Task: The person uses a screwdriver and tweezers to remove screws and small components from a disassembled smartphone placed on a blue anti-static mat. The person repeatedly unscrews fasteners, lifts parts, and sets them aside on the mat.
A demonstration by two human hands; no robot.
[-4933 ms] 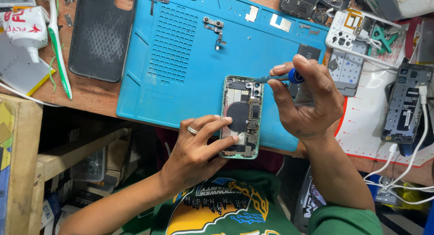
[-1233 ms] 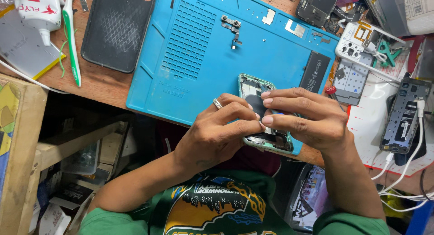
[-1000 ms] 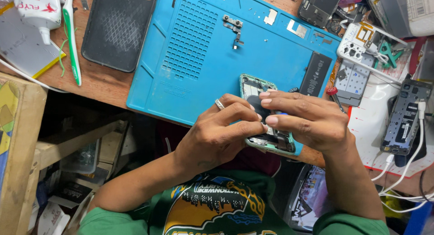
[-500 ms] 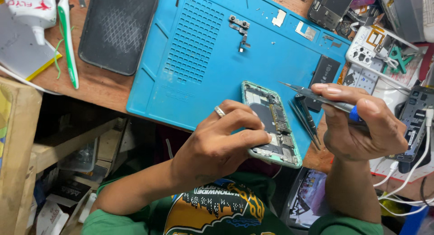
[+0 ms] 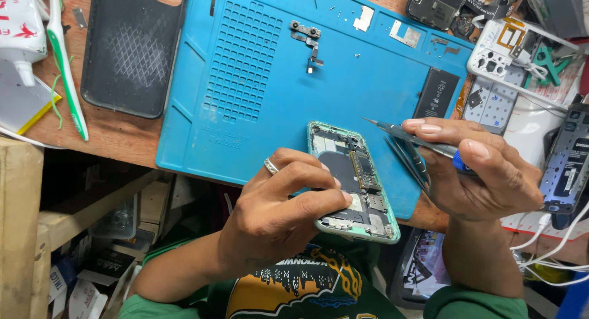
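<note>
Starting far to the left of the hands, a green toothbrush (image 5: 69, 80) and a black case (image 5: 132, 49) lie on the wood, and a blue mat (image 5: 257, 80) spreads above the hands. The left hand (image 5: 276, 218) grasps the phone (image 5: 353, 181) at its lower part, thumb and fingers closed around the mint frame, holding it tilted over the near edge of the mat. The phone is already open: the back is off, and the board and a dark plate are bare inside. Some small brackets and screws lie on the mat above, so I judge the disassembly is partly done, and the inner parts remain to be taken out. The right hand (image 5: 485, 172), just right of the phone, grips a screwdriver (image 5: 417, 141) and tweezers (image 5: 411, 162) together. Half a second ago the picture was nearly the same; one second ago both hands pressed on the phone together.
</note>
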